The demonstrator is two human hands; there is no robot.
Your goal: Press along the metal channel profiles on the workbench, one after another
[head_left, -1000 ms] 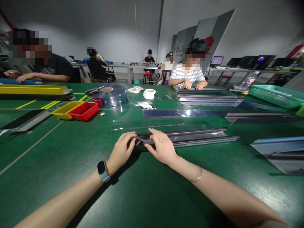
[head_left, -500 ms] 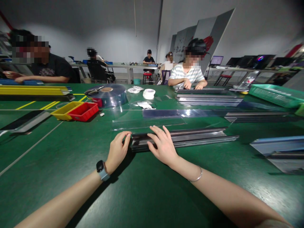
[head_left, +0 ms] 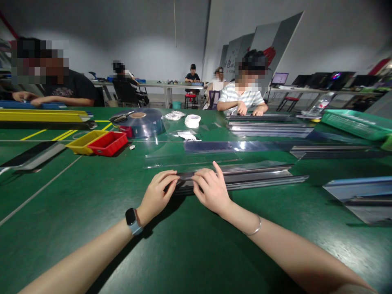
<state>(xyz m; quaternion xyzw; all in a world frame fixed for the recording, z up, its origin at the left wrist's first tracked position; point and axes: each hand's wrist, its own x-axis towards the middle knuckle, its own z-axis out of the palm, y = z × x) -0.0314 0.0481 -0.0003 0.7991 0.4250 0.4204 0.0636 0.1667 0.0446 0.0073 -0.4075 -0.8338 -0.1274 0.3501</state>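
A long dark channel-shaped profile strip [head_left: 260, 180] lies on the green table in front of me, with a pale strip along its inside. My left hand [head_left: 157, 192] is closed over the left end of this strip, fingers on top and thumb at the near side. Just to the right, my right hand [head_left: 212, 191] bends its fingers and thumb together over the channel, with the little finger raised. Whatever sits between those fingertips is hidden. Behind the strip lies a clear plastic sheet [head_left: 190, 159].
Beyond are a bluish film strip [head_left: 214, 146], a large film roll [head_left: 150, 124] with scissors [head_left: 122, 117], white tape rolls [head_left: 192, 121], a yellow bin [head_left: 81, 143] and a red bin [head_left: 108, 143]. More profiles [head_left: 361, 192] lie right. A co-worker [head_left: 241, 98] handles profiles opposite.
My left hand has moved right onto the strip's left end. My right hand's spread fingers have drawn together over the channel. The strip lies in about the same place.
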